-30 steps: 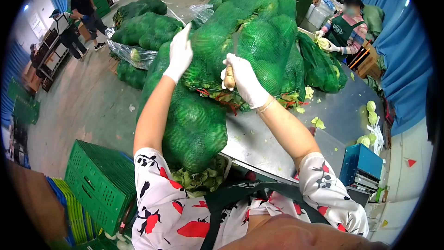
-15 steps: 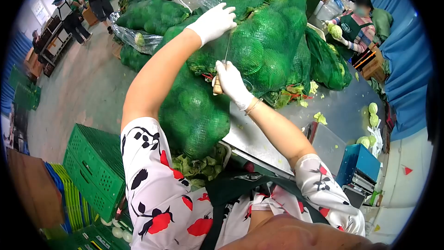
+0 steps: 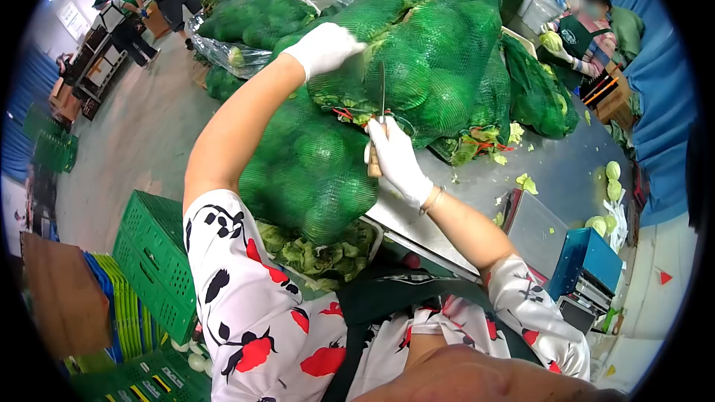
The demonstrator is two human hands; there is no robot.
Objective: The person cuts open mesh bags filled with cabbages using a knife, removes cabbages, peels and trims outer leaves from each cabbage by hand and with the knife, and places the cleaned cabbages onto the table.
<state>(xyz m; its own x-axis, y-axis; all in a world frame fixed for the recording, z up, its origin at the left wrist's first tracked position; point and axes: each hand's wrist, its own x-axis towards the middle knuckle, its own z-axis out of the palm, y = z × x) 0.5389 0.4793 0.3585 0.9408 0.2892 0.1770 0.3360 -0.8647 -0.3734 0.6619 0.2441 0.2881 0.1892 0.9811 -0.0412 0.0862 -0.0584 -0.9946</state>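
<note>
My right hand (image 3: 398, 160), in a white glove, is closed around the wooden handle of a knife (image 3: 383, 93), its blade pointing up and away in front of a large green net bag of cabbages (image 3: 454, 52). My left hand (image 3: 326, 49), also gloved, lies against the left side of that bag; its fingertips are blurred together and I cannot make out whether they pinch the net. Below, another net bag of cabbages (image 3: 313, 171) hangs over the table edge. Red ties show along the lower edge of the large bag.
The metal table (image 3: 477, 193) carries leaf scraps and a blue file box (image 3: 585, 264). Leaves fill a bin (image 3: 324, 257) below the bags. Green crates (image 3: 156, 268) stand at left. A co-worker (image 3: 585, 33) holds a cabbage at right; two people stand at far left.
My left hand moved up and right across the bag, then came back lower and closer to the knife hand. My right hand kept hold of the knife. The view has shifted slightly.
</note>
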